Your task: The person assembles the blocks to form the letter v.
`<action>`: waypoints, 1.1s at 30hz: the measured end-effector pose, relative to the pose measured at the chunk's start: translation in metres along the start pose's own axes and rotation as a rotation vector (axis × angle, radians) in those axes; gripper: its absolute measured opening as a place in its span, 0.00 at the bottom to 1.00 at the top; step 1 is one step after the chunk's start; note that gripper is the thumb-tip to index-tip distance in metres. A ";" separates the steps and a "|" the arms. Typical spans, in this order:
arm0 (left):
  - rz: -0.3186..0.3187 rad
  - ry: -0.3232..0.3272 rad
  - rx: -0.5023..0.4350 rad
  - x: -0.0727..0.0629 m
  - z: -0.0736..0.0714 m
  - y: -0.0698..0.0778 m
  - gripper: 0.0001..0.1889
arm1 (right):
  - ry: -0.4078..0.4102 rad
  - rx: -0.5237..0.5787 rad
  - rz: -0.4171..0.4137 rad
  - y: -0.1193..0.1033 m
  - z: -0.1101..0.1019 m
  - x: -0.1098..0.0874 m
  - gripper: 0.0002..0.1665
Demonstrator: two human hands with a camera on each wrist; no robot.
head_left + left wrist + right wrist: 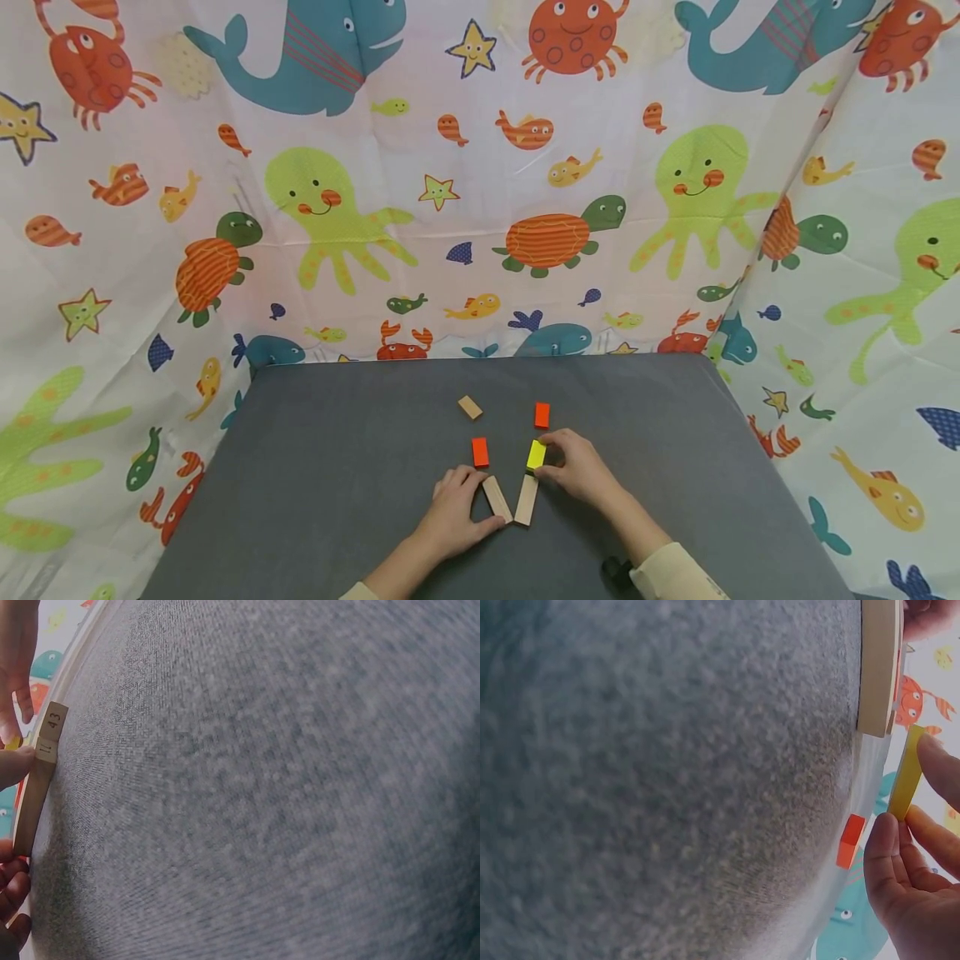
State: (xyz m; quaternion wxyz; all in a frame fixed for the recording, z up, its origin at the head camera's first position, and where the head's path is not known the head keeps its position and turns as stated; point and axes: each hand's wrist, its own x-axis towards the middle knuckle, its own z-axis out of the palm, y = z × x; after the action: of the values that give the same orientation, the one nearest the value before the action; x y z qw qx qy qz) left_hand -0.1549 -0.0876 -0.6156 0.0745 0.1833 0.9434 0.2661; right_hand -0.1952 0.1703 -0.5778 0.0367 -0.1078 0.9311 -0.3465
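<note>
My left hand (455, 512) grips a long plain wooden block (497, 499) by its two ends, thumb at the near end and fingertips at the far end. A second long wooden block (527, 501) lies beside it, the near ends meeting in a V shape. Numbers are printed on the near ends of both blocks in the left wrist view. My right hand (581, 471) pinches a yellow block (907, 772) between thumb and fingers, at the far end of the right wooden block.
An orange-red block (480, 452) lies just beyond the left hand, and another orange-red block (542, 415) beyond the right. Farther back is a small wooden block (470, 407). A grey cloth (337, 467) covers the table, with a sea-animal curtain (465, 292) behind it. Something black (617, 573) is by the right sleeve.
</note>
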 end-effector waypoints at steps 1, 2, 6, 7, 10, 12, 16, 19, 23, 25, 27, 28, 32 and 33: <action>0.002 0.001 0.000 0.000 0.000 0.000 0.39 | -0.002 0.008 0.005 0.000 0.000 0.000 0.30; 0.004 0.003 0.002 0.000 0.000 0.000 0.39 | -0.005 0.012 0.008 0.000 0.001 -0.001 0.30; 0.010 0.010 0.006 0.000 0.000 0.000 0.39 | -0.005 0.023 0.015 0.001 0.003 -0.001 0.30; 0.009 0.010 0.007 0.001 0.000 0.000 0.39 | -0.003 0.025 0.020 0.001 0.004 0.000 0.30; 0.002 0.006 0.005 0.001 -0.001 0.000 0.39 | 0.003 0.017 0.022 0.003 0.006 0.000 0.29; -0.001 0.004 0.006 0.001 -0.001 0.000 0.39 | 0.002 0.008 0.022 0.003 0.007 0.001 0.30; 0.000 0.004 0.012 0.001 0.001 -0.001 0.40 | -0.001 0.000 0.023 0.006 0.009 0.001 0.30; 0.005 0.009 0.015 0.000 0.002 -0.001 0.40 | 0.003 0.007 0.023 0.009 0.010 0.002 0.29; 0.007 0.014 0.010 0.000 0.003 -0.002 0.40 | 0.002 0.019 0.029 0.010 0.011 0.002 0.29; 0.004 0.015 0.009 0.000 0.003 -0.002 0.40 | -0.002 0.023 0.032 0.011 0.011 0.002 0.29; 0.003 0.018 0.009 0.000 0.003 -0.002 0.40 | -0.004 0.023 0.037 0.011 0.011 0.001 0.29; 0.004 0.020 0.009 0.001 0.003 -0.002 0.40 | -0.003 0.023 0.038 0.011 0.011 0.001 0.28; 0.009 0.026 0.009 0.001 0.003 -0.002 0.40 | 0.008 0.025 0.028 0.012 0.012 0.000 0.23; 0.010 0.027 0.009 0.000 0.003 -0.002 0.40 | 0.015 0.026 0.026 0.012 0.013 0.000 0.21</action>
State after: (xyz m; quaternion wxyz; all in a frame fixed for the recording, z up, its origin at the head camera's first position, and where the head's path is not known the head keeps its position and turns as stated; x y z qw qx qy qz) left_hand -0.1551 -0.0875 -0.6195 0.0595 0.1849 0.9446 0.2645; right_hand -0.1957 0.1713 -0.5953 0.0359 -0.0926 0.9281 -0.3589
